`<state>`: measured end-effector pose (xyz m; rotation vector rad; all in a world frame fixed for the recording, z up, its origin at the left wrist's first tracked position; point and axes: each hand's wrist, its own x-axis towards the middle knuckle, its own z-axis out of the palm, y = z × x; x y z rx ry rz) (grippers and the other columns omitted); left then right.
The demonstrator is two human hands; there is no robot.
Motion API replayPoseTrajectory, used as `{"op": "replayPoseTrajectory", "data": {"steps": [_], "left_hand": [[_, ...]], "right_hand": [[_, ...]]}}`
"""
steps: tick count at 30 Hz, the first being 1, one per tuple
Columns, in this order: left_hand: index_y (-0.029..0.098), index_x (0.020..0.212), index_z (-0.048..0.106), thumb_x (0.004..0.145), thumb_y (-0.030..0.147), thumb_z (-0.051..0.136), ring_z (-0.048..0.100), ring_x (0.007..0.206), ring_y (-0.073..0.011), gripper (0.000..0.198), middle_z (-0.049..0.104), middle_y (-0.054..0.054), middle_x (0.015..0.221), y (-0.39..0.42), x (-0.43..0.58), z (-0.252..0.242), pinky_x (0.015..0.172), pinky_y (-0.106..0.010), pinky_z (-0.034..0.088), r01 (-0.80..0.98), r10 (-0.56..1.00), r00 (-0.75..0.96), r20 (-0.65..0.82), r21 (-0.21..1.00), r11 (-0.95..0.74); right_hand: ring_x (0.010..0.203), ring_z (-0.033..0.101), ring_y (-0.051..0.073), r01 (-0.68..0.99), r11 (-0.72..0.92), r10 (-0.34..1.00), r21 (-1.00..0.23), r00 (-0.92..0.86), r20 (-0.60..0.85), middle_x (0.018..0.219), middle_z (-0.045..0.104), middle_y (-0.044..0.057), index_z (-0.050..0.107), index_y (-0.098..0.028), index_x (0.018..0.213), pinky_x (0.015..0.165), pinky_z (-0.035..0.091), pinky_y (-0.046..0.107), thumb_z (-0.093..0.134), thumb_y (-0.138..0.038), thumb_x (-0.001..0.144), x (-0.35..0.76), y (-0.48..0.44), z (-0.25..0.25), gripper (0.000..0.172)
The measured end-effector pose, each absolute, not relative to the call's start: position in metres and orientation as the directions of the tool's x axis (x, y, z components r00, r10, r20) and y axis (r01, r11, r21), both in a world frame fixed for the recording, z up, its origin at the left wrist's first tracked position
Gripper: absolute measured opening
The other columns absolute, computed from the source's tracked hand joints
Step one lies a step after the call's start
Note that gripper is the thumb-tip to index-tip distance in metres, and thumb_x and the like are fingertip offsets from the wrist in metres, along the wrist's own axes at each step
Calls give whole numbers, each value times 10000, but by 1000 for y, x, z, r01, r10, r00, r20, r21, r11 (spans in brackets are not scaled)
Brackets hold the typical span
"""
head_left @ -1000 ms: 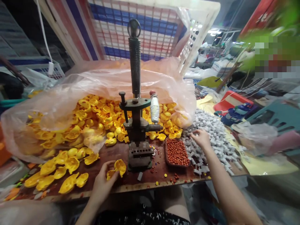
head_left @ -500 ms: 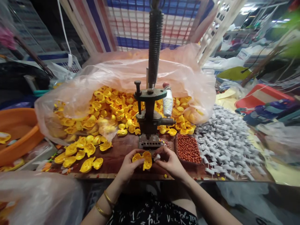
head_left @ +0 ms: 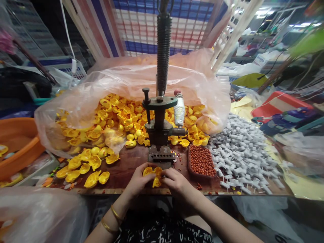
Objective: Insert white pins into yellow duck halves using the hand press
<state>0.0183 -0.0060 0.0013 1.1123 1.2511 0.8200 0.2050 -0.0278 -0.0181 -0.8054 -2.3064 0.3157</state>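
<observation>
My left hand (head_left: 139,179) is closed around the edge of a yellow plastic duck shell half (head_left: 157,180), its thumb lying across the hollow inside. My right hand (head_left: 176,182) has its fingertips pinched together at the shell's right side, touching it. Whatever those fingers hold is hidden behind them. Just beyond both hands stands a dark metal hand press (head_left: 159,131) with a row of holes in its base block (head_left: 162,156). More yellow shell halves (head_left: 95,162) lie on the table to the left of my left hand.
A clear plastic bag (head_left: 83,87) full of yellow shells lies behind the press. To the right are a tub of reddish-brown beads (head_left: 201,161) and a heap of small white-grey plastic pieces (head_left: 243,152) with thin pins. An orange basin (head_left: 20,145) stands at left.
My right hand has moved left onto the shell half; the small white piece seen in its fingers before is now hidden. The left hand keeps its hold. The view has shifted slightly.
</observation>
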Motion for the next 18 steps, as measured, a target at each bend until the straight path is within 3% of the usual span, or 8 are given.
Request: {"op": "replayPoseTrajectory", "data": {"steps": [4,8,10,12,14,16,18], "left_hand": [[145,803,679,558,277,729,592,686,-184,283,680,-31,725,0,16,8,659,-282,455,134,946,180,-270,959,248],[147,835,665,582,307,741,616,700,-188,309,680,-36,749,2,13,12,637,-275,466,39,895,240,-375,925,377],[162,958,634,651,401,714,632,709,-191,397,680,-49,812,-1,14,12,619,-281,481,-90,870,235,-433,882,463],[216,1143,566,671,455,715,652,823,-211,550,668,-68,980,-7,16,8,696,-317,517,-191,914,192,-358,900,393],[283,1254,512,638,419,769,623,1007,-237,681,596,-81,1178,-13,19,2,839,-359,515,-142,971,151,-187,968,209],[274,1163,617,617,363,799,552,1155,-269,582,517,-94,1284,-18,19,-6,947,-372,474,6,984,165,-63,998,63],[215,939,723,643,384,779,513,1211,-294,346,488,-109,1320,-18,16,-13,980,-367,454,63,988,144,-53,997,44]], "right_hand": [[847,539,182,501,767,641,-401,-623,447,982,619,101,671,-185,888,713,517,304,492,-137,900,201,-28,-12,186],[1163,505,233,418,655,745,-629,-499,444,1292,492,86,724,-254,916,918,497,382,642,-169,814,200,-23,-9,156],[1183,519,224,321,612,746,-723,-537,394,1323,466,88,724,-251,952,937,494,354,649,-148,799,200,-21,-9,199],[1110,568,209,325,549,791,-770,-500,353,1251,517,107,688,-239,1043,895,514,331,639,-166,811,199,-22,-11,248],[1006,602,210,388,472,865,-792,-379,330,1122,582,109,621,-220,1127,839,530,341,660,-209,803,199,-24,-13,326],[912,618,202,414,407,902,-814,-321,288,1015,623,87,562,-200,1161,788,538,336,689,-236,782,202,-22,-13,401],[891,615,198,447,418,889,-791,-379,256,999,634,76,564,-189,1128,781,534,333,689,-219,771,211,-10,-10,380]]}}
